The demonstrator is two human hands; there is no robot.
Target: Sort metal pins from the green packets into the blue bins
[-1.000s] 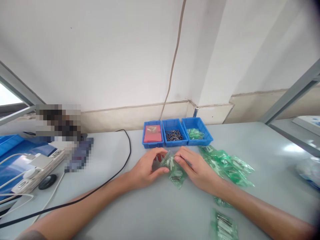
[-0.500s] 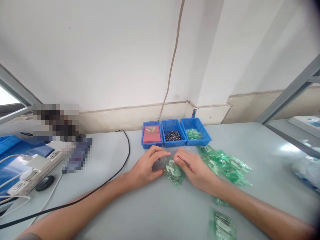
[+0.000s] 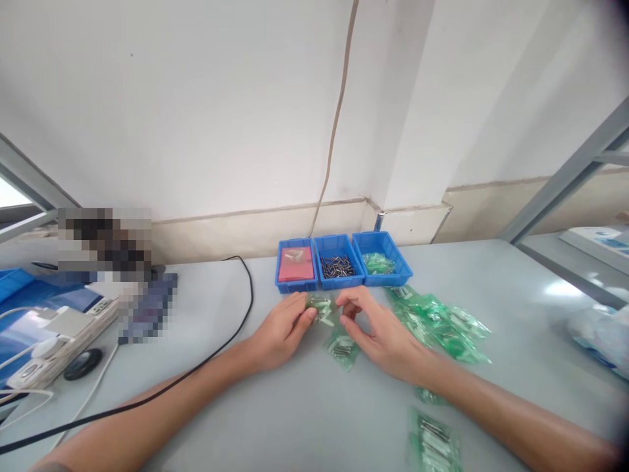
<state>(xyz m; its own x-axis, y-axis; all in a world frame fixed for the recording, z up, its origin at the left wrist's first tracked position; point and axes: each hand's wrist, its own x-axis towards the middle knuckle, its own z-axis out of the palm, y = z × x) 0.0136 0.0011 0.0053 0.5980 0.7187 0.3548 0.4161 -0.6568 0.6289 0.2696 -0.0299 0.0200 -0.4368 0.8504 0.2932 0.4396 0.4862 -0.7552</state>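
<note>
My left hand (image 3: 280, 328) and my right hand (image 3: 378, 331) meet over a small green plastic bag (image 3: 322, 308) with white pieces inside. Both pinch it by its ends, just above the grey table (image 3: 304, 413). A second green bag (image 3: 343, 347) with dark metal pins lies flat below it, between my hands. Right behind stand three blue trays: the left tray (image 3: 295, 265) holds a red pouch, the middle tray (image 3: 337, 263) dark pins, the right tray (image 3: 382, 259) green pieces.
A heap of green bags (image 3: 442, 321) lies to the right of my right arm, with another bag (image 3: 435, 446) near the front edge. A black cable (image 3: 236, 331) curves across the left side. A white power strip (image 3: 59, 341) sits far left.
The bag with white pieces has been lifted off the bag with pins and moved up and left toward the trays. Both hands followed it.
</note>
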